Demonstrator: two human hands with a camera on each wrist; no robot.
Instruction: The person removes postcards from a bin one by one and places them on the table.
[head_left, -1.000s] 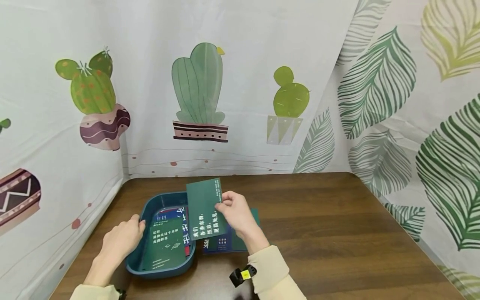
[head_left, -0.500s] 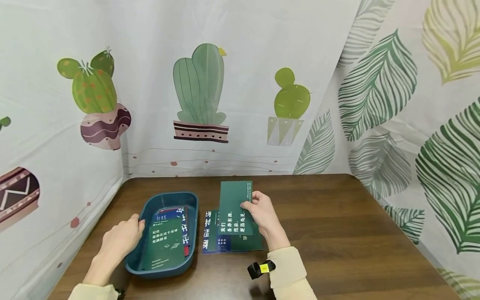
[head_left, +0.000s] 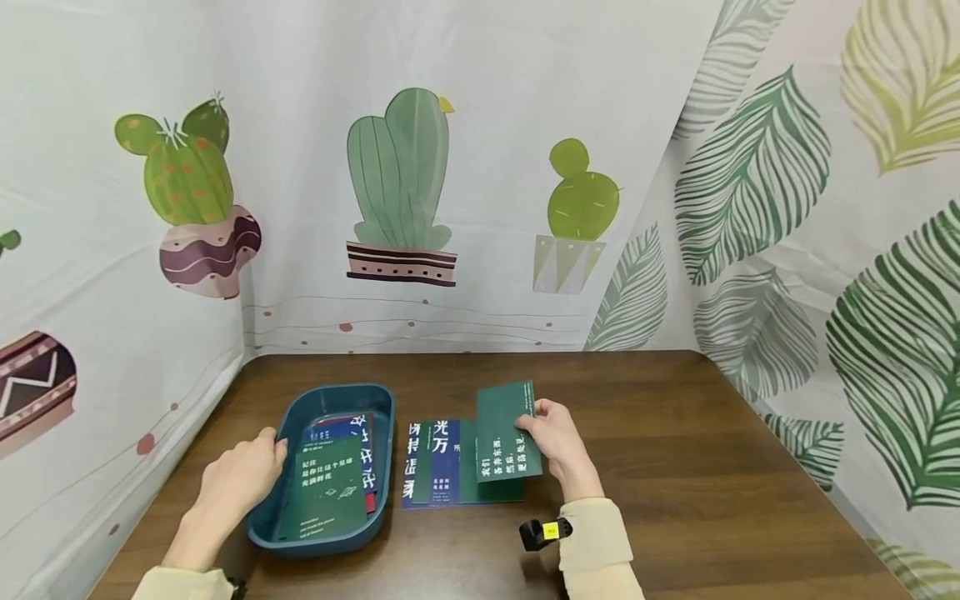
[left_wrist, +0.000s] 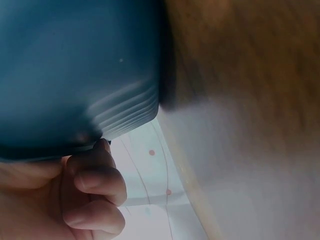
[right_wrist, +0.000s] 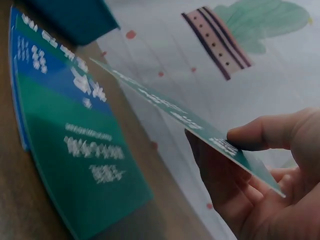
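My right hand (head_left: 553,433) pinches a green card (head_left: 504,442) with white lettering by its right edge, thumb on top and fingers beneath. The right wrist view shows that card (right_wrist: 185,120) tilted above a row of overlapping green and blue cards (right_wrist: 85,135) on the table. In the head view the row of cards (head_left: 442,467) lies just right of a dark blue plastic tray (head_left: 386,400). My left hand (head_left: 238,475) grips the tray's left rim; in the left wrist view its curled fingers (left_wrist: 100,180) press the tray's wall. Inside the tray lie several cards (head_left: 326,492), a green one on top.
The brown wooden table (head_left: 690,467) stretches to the right of the cards. A white curtain (head_left: 495,317) printed with cacti and leaves hangs behind and beside the table. A black camera strap (head_left: 543,532) sits at the right wrist.
My right hand has carried the green card rightward from over the tray's right edge to above the right end of the row of cards. My left hand stays at the tray's rim.
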